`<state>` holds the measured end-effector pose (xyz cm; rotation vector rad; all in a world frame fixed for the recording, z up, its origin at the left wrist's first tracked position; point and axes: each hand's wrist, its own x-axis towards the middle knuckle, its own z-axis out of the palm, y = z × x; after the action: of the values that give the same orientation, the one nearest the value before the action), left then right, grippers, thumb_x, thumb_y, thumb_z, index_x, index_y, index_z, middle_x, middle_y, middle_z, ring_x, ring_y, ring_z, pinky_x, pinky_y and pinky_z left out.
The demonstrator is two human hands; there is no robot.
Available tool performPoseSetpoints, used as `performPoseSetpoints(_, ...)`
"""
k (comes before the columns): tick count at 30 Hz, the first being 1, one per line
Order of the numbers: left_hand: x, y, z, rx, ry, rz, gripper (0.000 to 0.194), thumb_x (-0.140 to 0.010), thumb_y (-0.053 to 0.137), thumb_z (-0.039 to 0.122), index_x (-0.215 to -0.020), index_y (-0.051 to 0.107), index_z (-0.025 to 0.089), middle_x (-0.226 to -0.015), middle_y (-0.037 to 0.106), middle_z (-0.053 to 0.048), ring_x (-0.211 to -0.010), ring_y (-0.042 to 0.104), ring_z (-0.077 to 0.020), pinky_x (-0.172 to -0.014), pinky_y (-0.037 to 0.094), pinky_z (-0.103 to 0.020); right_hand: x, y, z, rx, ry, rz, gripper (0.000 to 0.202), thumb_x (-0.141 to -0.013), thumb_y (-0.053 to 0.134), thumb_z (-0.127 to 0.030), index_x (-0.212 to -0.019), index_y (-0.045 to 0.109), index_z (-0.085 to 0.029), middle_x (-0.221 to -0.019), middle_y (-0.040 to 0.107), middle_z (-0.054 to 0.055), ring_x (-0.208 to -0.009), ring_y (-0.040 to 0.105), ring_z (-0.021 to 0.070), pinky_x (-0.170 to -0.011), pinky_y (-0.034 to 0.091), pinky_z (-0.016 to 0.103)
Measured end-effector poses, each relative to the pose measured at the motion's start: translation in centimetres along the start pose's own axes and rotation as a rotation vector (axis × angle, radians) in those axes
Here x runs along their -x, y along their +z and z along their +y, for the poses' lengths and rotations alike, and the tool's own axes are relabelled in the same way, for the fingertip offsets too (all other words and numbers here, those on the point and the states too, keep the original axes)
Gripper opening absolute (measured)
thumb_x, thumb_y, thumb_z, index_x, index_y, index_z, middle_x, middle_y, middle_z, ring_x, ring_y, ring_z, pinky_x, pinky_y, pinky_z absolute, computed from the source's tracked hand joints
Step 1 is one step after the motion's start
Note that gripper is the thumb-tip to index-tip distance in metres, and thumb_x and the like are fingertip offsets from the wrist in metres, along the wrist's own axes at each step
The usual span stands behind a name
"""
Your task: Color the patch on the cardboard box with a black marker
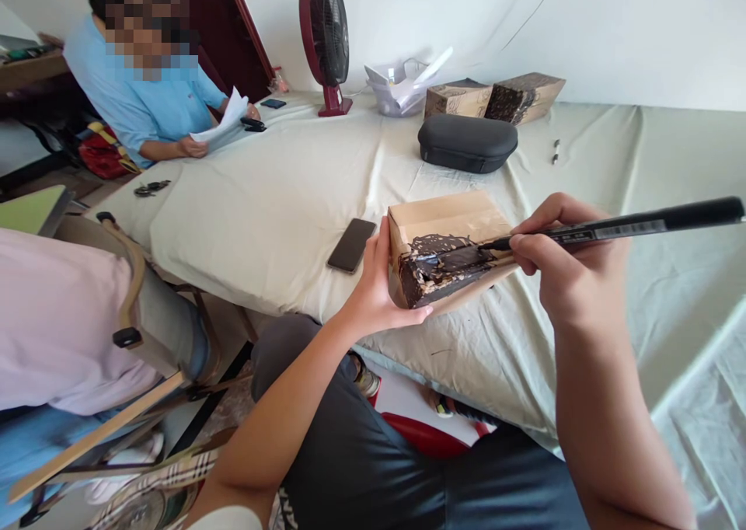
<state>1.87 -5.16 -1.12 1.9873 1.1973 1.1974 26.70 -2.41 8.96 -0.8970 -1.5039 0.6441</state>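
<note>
A brown cardboard box [454,211] is tilted on its edge at the front of the covered table, with dark scribbled ink over its near edge and side. My left hand [381,289] grips the box at its left end, thumb below and fingers behind. Between the thumb and fingers of my right hand [559,262] is a black marker pen [629,223]. The pen's tip touches, or nearly touches, the inked strip on the box. Its long dark end points right. Part of the box's right side is hidden by my right fingers.
A phone [352,245] lies left of the box. Behind stand a black hard case [468,143], two more cardboard boxes [528,97], a plastic basket [399,95] and a fan [326,40]. A person in blue [140,102] holds papers; another in pink [58,320] sits left.
</note>
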Motion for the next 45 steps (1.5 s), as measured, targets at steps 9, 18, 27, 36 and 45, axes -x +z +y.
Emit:
performPoseSetpoints(9,0.1,0.1,-0.4,0.001,0.009,0.0,0.157,-0.068,0.098,0.055,-0.172,-0.018,0.045,-0.17,0.021,-0.017,-0.164,0.024,-0.049,-0.132,0.028,-0.071,0.7,-0.5,-0.2,-0.083,0.042,-0.063,0.019,-0.071,0.066,-0.005,-0.062,0.063,-0.022,-0.046,0.045,-0.006,-0.042,0.034,0.0086,-0.043,0.02,0.031)
performPoseSetpoints(18,0.1,-0.1,-0.4,0.017,0.022,0.004,0.156,-0.068,0.098,0.058,-0.173,-0.017,0.046,-0.175,0.018,-0.016,-0.167,0.021,-0.0486,-0.133,0.028,-0.07,2.3,-0.1,0.5,-0.195,-0.015,0.076,0.017,-0.066,0.067,-0.007,-0.068,0.068,-0.024,-0.053,0.057,-0.002,-0.043,0.041,0.0122,-0.047,0.026,0.035)
performPoseSetpoints(27,0.1,-0.2,-0.6,0.024,0.022,0.014,0.158,-0.066,0.099,0.062,-0.174,-0.015,0.042,-0.181,0.01,-0.016,-0.17,0.016,-0.049,-0.135,0.025,-0.069,4.3,1.3,2.8,0.188,-0.778,0.206,0.021,-0.074,0.07,-0.013,-0.089,0.065,-0.026,-0.056,0.054,-0.008,-0.038,0.045,0.0128,-0.058,0.031,0.038)
performPoseSetpoints(36,-0.1,-0.4,-1.0,0.021,0.038,0.006,0.157,-0.067,0.098,0.063,-0.174,-0.014,0.043,-0.181,0.012,-0.016,-0.17,0.015,-0.0511,-0.135,0.023,-0.073,5.3,2.2,4.4,0.371,-1.043,0.143,0.021,-0.069,0.069,-0.01,-0.081,0.059,-0.024,-0.056,0.055,-0.007,-0.044,0.052,0.0132,-0.051,0.034,0.032)
performPoseSetpoints(45,0.0,-0.8,-1.6,0.099,-0.042,-0.008,0.158,-0.069,0.098,0.06,-0.174,-0.02,0.04,-0.185,0.009,-0.017,-0.172,0.017,-0.0475,-0.136,0.024,-0.071,9.6,0.4,4.0,0.067,-0.626,0.033,0.024,-0.087,0.074,-0.015,-0.106,0.076,-0.029,-0.074,0.076,0.001,-0.053,0.071,0.0229,-0.047,0.053,0.038)
